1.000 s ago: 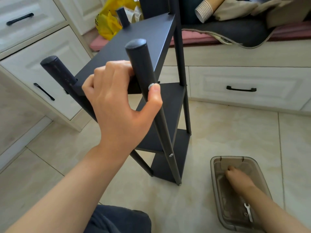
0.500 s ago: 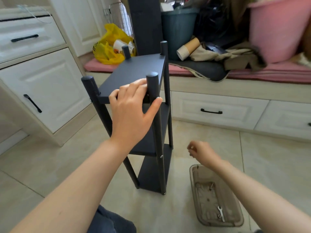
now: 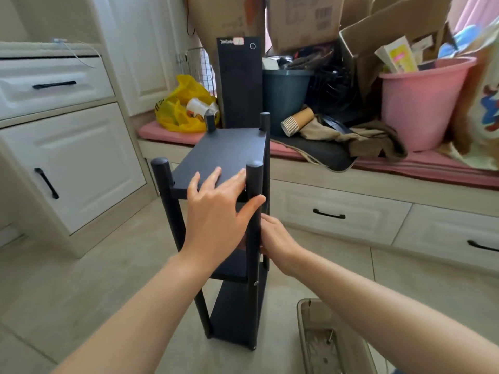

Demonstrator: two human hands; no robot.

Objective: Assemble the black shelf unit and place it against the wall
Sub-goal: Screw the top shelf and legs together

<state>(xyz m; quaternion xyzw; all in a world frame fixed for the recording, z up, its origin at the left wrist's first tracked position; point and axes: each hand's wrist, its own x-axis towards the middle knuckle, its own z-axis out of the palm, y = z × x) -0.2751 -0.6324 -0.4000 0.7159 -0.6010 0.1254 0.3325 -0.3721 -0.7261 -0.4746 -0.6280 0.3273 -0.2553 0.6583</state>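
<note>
Left hand (image 3: 216,209) lies open w/ straight fingers on top board of the tall black four-post shelf unit (image 3: 229,149), thumb pressed vs. its near-right round black post (image 3: 253,179). Right hand (image 3: 278,238) is at same post, mid-height, right side, touching it; fingers hidden behind post, so can't tell if gripping. Unit stands upright on beige tiled floor (image 3: 108,265), near white drawer fronts (image 3: 337,209) under pink seat cushion (image 3: 405,166). Clear plastic tray (image 3: 305,333) sits on floor, near right.
</note>
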